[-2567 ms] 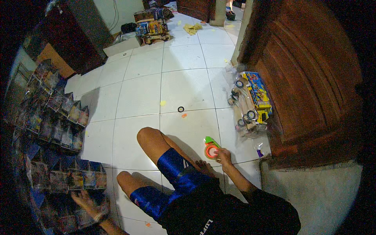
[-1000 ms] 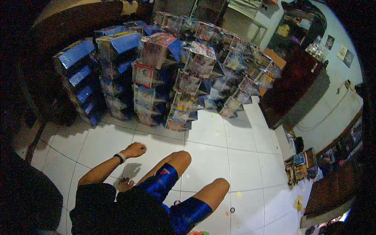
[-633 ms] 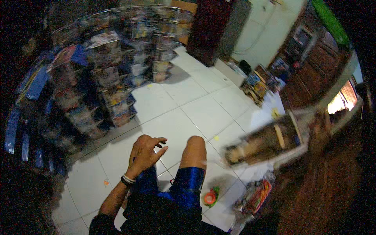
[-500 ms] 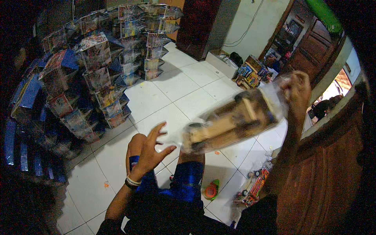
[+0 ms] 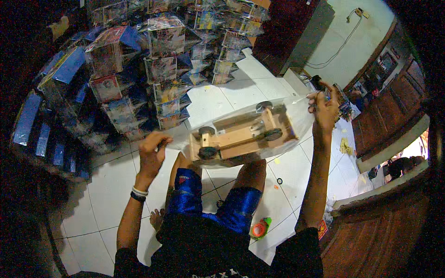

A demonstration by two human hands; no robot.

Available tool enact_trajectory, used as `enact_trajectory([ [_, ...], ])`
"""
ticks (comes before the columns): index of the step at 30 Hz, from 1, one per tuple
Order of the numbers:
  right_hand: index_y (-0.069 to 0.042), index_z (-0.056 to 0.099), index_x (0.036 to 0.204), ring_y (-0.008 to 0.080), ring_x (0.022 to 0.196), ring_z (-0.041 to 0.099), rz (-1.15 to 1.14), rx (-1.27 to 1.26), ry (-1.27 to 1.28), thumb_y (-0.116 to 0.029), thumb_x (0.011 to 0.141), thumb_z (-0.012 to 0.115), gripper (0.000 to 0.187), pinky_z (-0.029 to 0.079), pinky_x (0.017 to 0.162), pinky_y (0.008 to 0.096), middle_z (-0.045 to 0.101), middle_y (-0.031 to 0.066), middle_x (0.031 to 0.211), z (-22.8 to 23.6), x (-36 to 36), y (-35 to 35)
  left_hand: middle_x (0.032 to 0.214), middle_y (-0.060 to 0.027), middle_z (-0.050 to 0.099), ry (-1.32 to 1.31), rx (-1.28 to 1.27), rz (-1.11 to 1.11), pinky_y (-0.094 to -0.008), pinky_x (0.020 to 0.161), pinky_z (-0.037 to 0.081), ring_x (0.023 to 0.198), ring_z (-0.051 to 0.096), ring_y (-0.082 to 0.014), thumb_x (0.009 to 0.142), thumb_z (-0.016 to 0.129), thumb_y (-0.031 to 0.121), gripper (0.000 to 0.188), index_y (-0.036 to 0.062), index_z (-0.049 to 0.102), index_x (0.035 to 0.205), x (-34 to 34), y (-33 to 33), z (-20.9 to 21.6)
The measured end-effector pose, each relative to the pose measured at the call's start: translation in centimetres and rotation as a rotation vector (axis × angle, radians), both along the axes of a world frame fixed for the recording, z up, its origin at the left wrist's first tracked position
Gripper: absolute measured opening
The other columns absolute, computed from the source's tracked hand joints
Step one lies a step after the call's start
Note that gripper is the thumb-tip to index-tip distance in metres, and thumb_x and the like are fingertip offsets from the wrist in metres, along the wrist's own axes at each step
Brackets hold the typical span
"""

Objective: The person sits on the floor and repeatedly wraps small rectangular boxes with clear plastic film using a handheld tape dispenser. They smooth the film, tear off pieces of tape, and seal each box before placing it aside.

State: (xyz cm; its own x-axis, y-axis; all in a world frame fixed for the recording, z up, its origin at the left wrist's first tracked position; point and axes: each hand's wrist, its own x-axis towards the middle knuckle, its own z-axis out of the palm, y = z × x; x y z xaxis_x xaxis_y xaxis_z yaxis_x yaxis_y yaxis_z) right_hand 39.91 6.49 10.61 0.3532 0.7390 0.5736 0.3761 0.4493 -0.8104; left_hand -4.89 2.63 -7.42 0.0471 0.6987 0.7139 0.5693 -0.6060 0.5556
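Note:
A wooden toy truck with black wheels hangs level above my knees, its underside facing me. Around it is a clear plastic bag. My left hand pinches the bag's left end, thumb and fingers pressed together. At the opposite end my right hand is raised, gripping the bag's corner between its fingertips. Between the two hands the plastic is stretched out, and neither hand touches the truck itself.
Stacks of plastic-wrapped boxed packages fill the left and back. On the tiled floor by my right leg lies a red and green tape roll, with a small black ring farther off. A brown wooden door stands at the right.
The bagged truck has turned from slanted to nearly level and come left. My left hand has closed on the bag's near end, having been apart with spread fingers. The view has shifted.

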Motion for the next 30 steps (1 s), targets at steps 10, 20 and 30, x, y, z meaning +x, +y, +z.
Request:
enact_trajectory([
  [10,-0.017,0.051,0.136,0.0077,0.074,0.059,-0.031,-0.041,0.105,-0.016,0.108,0.053,0.028,0.049,0.058,0.0225,0.074,0.0066,0.096,-6.2,2.7,1.8,0.088,-0.0140,0.062,0.355,0.211,0.040,-0.0446,0.073,0.048,0.085,0.059,-0.0351,0.084,0.071,0.000,0.010,0.0012,0.065,0.093,-2.4,3.8,9.4],
  [20,-0.014,0.057,0.133,0.0057,0.067,0.055,-0.021,-0.081,0.013,-0.008,0.105,0.054,0.029,0.043,0.056,0.0207,0.073,0.0058,0.088,-2.9,-0.4,5.0,0.089,-0.0156,0.060,0.668,-0.075,-0.107,-0.0485,0.073,0.046,0.085,0.060,-0.0396,0.072,0.069,0.001,0.026,0.0073,0.060,0.095,-1.1,-3.3,-2.2],
  [30,-0.003,0.069,0.098,0.0136,0.066,0.059,0.297,-0.221,-0.179,0.002,0.091,0.045,0.025,0.051,0.065,0.0305,0.064,0.0051,0.075,-11.5,-5.1,1.9,0.105,-0.0133,0.065,0.720,-0.517,-0.496,-0.0470,0.086,0.047,0.101,0.062,-0.0344,0.066,0.078,0.004,0.045,0.0067,0.062,0.108,6.6,-17.3,-13.5],
])
